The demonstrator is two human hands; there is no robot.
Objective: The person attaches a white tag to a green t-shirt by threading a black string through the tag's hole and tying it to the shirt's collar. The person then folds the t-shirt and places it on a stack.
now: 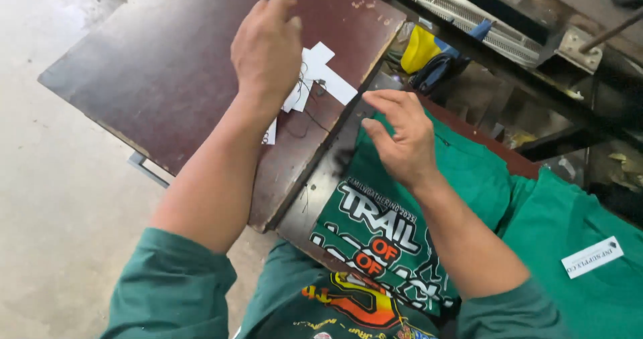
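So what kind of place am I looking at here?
Probably a garment printing or finishing workshop. Green printed T-shirts lie stacked on a work surface, small white paper tags sit on a worn dark brown table, and the floor is bare concrete.

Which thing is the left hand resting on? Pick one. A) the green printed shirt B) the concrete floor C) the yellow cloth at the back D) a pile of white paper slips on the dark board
D: the left hand lies over the white paper slips on the dark board, while the right hand hovers open above the green printed shirt.
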